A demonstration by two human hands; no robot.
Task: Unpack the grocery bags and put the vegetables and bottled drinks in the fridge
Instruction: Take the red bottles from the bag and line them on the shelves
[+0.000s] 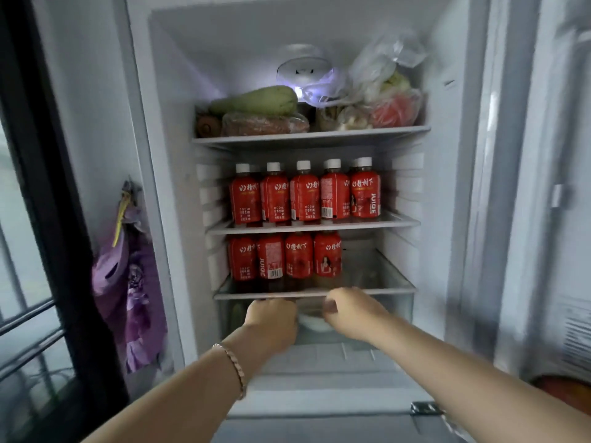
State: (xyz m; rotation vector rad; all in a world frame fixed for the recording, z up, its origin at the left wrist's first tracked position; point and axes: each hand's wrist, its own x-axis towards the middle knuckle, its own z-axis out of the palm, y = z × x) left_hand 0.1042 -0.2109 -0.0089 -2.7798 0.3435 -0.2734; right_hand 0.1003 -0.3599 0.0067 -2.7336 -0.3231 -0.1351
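Glossy red plastic labels on bottles, white plastic caps. Clear shelves, glass-like, white-edged. Smooth white plastic fridge walls. Crinkled clear plastic bags. Matt green squash. Shiny purple cloth. Metallic bracelet.

A: Open white fridge. Top shelf?

B: Pale green elongated squash lying flat on a wrapped reddish-brown package; clear plastic bags of leafy and red vegetables at right.

A: Lower shelves?

B: Five upright red-labelled, white-capped juice bottles in a row on the middle shelf; four more red-labelled bottles on the shelf below, grouped left.
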